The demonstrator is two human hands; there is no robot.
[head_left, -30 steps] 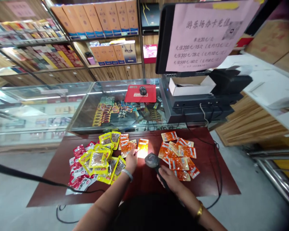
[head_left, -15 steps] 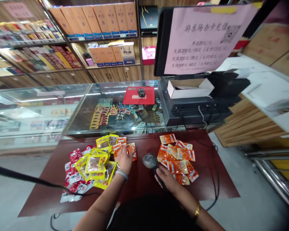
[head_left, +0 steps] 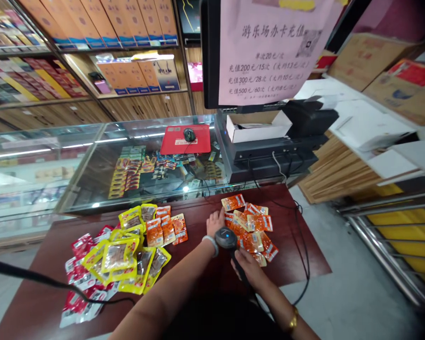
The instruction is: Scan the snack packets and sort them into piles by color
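Observation:
My right hand point(head_left: 250, 268) is wrapped round the handle of a black barcode scanner point(head_left: 226, 237), whose head points forward over the table. Beyond the scanner, my left hand point(head_left: 215, 224) reaches out with its fingers stretched, at the left edge of a pile of orange snack packets point(head_left: 252, 242). Its fingertips are partly hidden, and no packet shows in it. A smaller group of orange packets point(head_left: 168, 229) lies farther left. Yellow-edged snack packets point(head_left: 120, 255) are heaped beside that group, partly over red and silver packets point(head_left: 78, 269).
The dark red table point(head_left: 198, 264) meets a glass display counter point(head_left: 92, 189). On the counter are a red mouse pad point(head_left: 201, 146) with a mouse point(head_left: 189, 135), and a monitor point(head_left: 210, 61) bearing a pink notice. Black cables point(head_left: 306, 250) hang at the right.
My left hand has moved right, from the left group of orange packets to the edge of the right pile. The scanner stays in my right hand. The camera view has shifted.

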